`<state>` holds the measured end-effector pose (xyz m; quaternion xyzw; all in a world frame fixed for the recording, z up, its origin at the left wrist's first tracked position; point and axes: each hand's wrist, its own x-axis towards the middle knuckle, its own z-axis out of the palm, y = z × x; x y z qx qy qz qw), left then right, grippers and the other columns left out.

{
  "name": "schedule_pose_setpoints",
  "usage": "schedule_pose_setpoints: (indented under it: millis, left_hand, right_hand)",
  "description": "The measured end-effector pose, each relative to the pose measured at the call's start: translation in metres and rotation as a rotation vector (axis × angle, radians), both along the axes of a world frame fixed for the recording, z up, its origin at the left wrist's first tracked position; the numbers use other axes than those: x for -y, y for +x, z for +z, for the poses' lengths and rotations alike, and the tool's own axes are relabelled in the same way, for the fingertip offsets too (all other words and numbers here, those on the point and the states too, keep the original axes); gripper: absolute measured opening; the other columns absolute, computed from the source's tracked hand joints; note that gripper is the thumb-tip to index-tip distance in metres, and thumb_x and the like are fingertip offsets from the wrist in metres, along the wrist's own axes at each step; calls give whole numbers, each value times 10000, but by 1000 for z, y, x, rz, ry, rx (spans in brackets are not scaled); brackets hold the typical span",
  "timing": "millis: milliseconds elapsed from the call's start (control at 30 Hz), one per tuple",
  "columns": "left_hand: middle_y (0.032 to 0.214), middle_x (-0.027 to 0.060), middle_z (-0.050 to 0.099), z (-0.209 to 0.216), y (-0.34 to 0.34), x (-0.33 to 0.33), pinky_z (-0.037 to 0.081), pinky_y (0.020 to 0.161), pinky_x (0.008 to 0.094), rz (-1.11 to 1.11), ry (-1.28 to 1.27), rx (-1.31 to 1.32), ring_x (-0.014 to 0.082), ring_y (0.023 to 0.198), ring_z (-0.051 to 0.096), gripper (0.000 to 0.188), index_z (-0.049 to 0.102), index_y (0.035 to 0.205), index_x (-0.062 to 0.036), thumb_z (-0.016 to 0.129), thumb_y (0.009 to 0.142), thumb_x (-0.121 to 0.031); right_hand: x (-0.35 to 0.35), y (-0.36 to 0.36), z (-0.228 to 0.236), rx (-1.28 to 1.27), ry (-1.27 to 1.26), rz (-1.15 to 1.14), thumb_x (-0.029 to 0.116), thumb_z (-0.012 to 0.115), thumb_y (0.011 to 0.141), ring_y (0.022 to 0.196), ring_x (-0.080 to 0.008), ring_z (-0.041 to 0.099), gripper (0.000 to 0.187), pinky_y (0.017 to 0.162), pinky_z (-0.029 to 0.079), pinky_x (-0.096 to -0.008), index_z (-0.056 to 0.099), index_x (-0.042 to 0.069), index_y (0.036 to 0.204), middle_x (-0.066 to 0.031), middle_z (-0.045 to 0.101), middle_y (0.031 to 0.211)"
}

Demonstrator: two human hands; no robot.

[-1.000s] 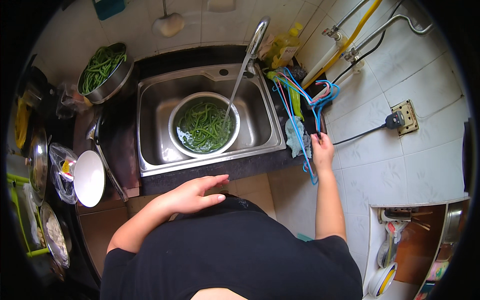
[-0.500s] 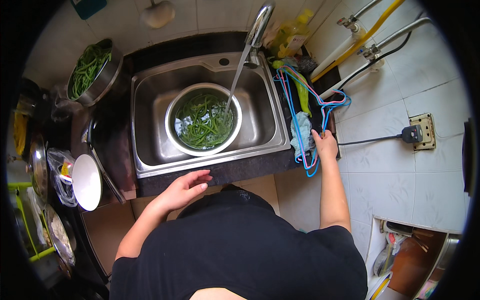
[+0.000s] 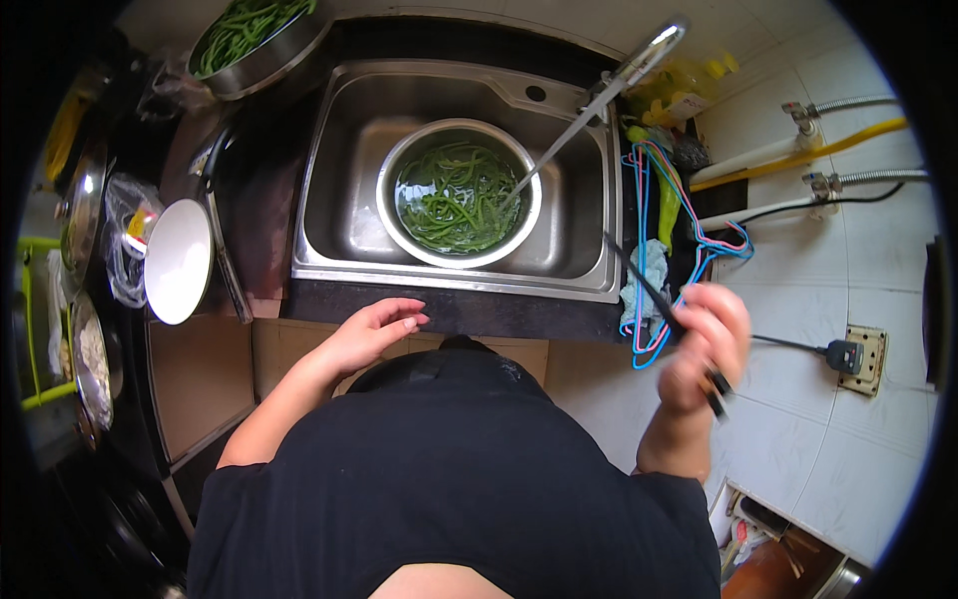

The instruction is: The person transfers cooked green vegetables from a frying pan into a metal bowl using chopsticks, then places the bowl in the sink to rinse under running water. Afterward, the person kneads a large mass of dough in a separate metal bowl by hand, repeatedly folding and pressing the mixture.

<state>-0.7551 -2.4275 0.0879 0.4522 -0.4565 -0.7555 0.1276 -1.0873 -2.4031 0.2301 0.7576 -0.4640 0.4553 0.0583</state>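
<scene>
My right hand (image 3: 706,347), smeared by motion, grips a long thin black tool (image 3: 654,292) beside the right end of the counter. The tool tapers to the upper left, and its lower end has a pale tip; its exact kind is blurred. Blue and pink hangers (image 3: 642,205) lie just beyond that hand, over a light blue cloth (image 3: 649,278) and a long green pepper (image 3: 669,222). At the counter's front edge, my left hand (image 3: 371,331) hovers with fingers apart, holding nothing. Green beans (image 3: 461,205) soak in a metal basin (image 3: 387,205) under running water (image 3: 564,140).
The basin stands in a steel sink (image 3: 334,190) below the tap (image 3: 654,50). A pot of green beans (image 3: 257,75), a white bowl (image 3: 180,262) and a dark-handled pan (image 3: 225,240) are at left. Pipes (image 3: 773,165) and a plugged-in socket (image 3: 866,361) line the right wall.
My right hand has come up and back from the hangers and now holds the black tool. My left hand stays nearly in place. The view has shifted, moving the sink up and right.
</scene>
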Motion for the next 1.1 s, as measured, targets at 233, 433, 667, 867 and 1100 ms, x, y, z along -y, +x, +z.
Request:
schedule_pose_setpoints:
  millis: [233,433,667,867,1100]
  left_hand:
    - [1158,93,549,3,23,-19,382,901,272,216,74,13,139,1046,505,409,425,1252,-6,492,905,-212]
    - [1148,84,554,4,44,-41,391,887,270,363,69,74,135,1034,515,398,430,1246,-7,477,910,-216]
    - [1153,109,548,-1,59,-76,400,908,291,546,45,103,158,1047,517,376,443,1228,-2,485,911,-199]
    - [1167,124,536,-2,80,-115,380,942,287,697,19,127,160,1102,485,381,430,1236,10,494,907,-169]
    - [1167,111,529,-4,134,-196,416,873,284,928,-139,134,178,1069,495,433,453,1232,-21,525,894,-282]
  right_hand:
    - [63,18,-125,58,504,140,53,616,776,604,-244,569,65,542,459,-322,586,48,834,-99,545,797]
    - [93,15,-231,-289,730,286,51,580,745,746,-296,568,118,632,455,-364,592,85,858,-94,545,860]
    - [107,-8,-236,-624,869,387,-36,489,709,1060,-346,513,342,849,448,-368,599,73,1013,-181,487,1228]
    - [108,77,-157,-480,798,477,0,554,743,779,-285,599,263,682,486,-346,616,58,993,-131,597,932]
    - [62,240,-126,-382,628,838,111,619,767,599,-246,589,148,549,477,-326,638,79,910,-85,599,740]
